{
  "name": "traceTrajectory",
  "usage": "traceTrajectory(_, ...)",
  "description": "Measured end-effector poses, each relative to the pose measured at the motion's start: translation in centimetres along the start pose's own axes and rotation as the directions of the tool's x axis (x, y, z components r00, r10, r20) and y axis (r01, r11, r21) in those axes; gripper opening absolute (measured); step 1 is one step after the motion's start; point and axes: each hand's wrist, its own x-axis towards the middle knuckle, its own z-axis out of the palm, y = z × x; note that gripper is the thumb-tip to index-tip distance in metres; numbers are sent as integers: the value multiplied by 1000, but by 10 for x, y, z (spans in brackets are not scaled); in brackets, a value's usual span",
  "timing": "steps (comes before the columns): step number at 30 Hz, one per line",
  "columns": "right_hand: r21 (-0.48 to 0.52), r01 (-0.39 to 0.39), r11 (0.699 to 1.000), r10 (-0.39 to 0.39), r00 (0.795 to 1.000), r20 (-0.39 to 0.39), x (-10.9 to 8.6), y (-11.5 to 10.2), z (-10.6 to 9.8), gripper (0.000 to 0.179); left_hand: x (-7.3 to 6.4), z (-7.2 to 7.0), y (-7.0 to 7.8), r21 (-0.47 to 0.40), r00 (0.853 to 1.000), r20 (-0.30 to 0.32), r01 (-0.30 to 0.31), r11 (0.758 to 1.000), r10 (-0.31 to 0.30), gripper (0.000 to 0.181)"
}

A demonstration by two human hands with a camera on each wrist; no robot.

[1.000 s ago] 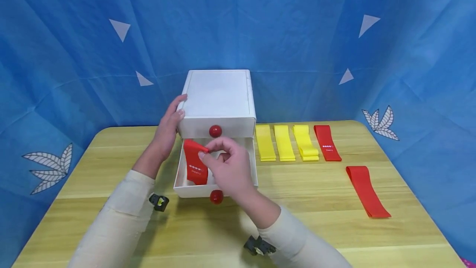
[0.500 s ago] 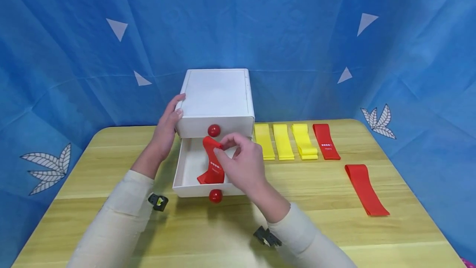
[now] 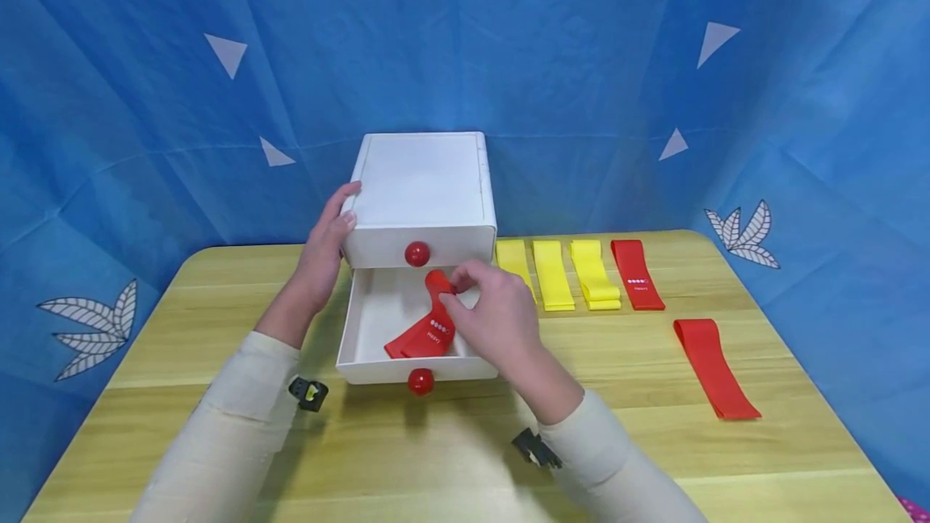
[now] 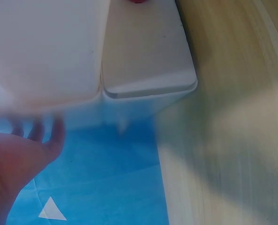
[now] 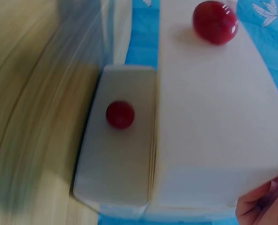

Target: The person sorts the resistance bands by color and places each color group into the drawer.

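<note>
In the head view my right hand [image 3: 501,317] pinches the top of a red resistance band [image 3: 429,328] between thumb and fingertips. The band carries white dots and lettering, and its lower end lies spread inside the pulled-out lower drawer [image 3: 369,305]. My left hand [image 3: 320,253] rests against the left side of the white two-drawer cabinet [image 3: 425,180], fingers mostly straight. Left wrist view: the fingers of the left hand [image 4: 28,150] touch the cabinet wall [image 4: 45,61]. Part of the right hand [image 5: 266,204] shows at the lower right of the right wrist view; the band is hidden there.
Three folded yellow bands [image 3: 554,277] and a red band [image 3: 638,274] lie in a row right of the cabinet. Another red band [image 3: 715,370] lies nearer the table's right edge. Red knobs [image 3: 420,382] stick out from the drawer fronts. A blue curtain [image 3: 596,87] hangs behind.
The right hand has moved right with the red band, whose pinched top has shifted from the drawer's left side toward its right. The left hand stays on the cabinet.
</note>
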Motion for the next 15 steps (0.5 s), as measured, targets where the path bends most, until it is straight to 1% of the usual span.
traceTrajectory(4, -49, -11, 999, 10, 1000, -22, 0, 7, -2, 19, 0, 0, 1, 5, 1000, -1, -3, 1000, 3, 55)
traceTrajectory(9, -19, -21, 1000, 19, 997, -68, -1, 17, -7, 19, 0, 0, 0, 10, 1000, 1, -1, 1000, 1, 55)
traceTrajectory(12, 4, -8, 1000, 8, 994, -105, -3, 24, -12, 16, 0, 0, 0, 9, 1000, 1, 0, 1000, 0, 55)
traceTrajectory(15, 5, -1, 1000, 1, 991, -136, -4, 32, -18, 15, -1, 1, 1, 8, 1000, 0, 4, 1000, -4, 55)
